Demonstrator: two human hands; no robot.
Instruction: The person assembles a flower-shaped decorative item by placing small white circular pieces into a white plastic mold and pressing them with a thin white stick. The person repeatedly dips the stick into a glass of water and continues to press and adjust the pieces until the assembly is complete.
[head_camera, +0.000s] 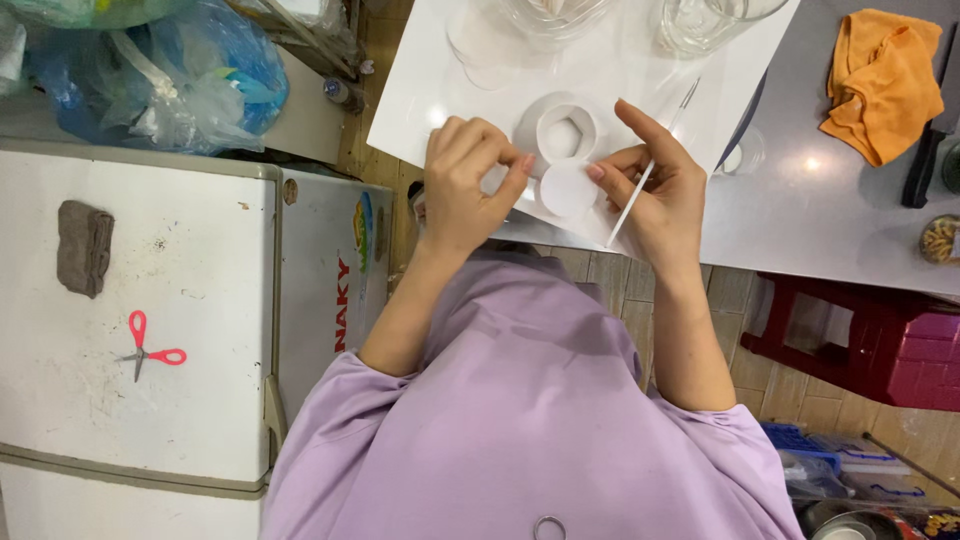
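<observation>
Overhead view of a person in a lilac top working at the edge of a white board (430, 90) laid on a grey worktop (850, 215). The left hand (468, 180) is curled, fingertips pinched on the rim of a white paper disc (568, 190) held just above the board's near edge. The right hand (655, 190) is closed around a thin white stick (630, 205), one fingertip touching the disc. Just beyond lies a white roll of tape (558, 130). Also shown — an orange cloth (885, 80) on the worktop, clear glassware (700, 22) on the board, and red-handled scissors (148, 350) on a white appliance top (140, 250), well apart.
</observation>
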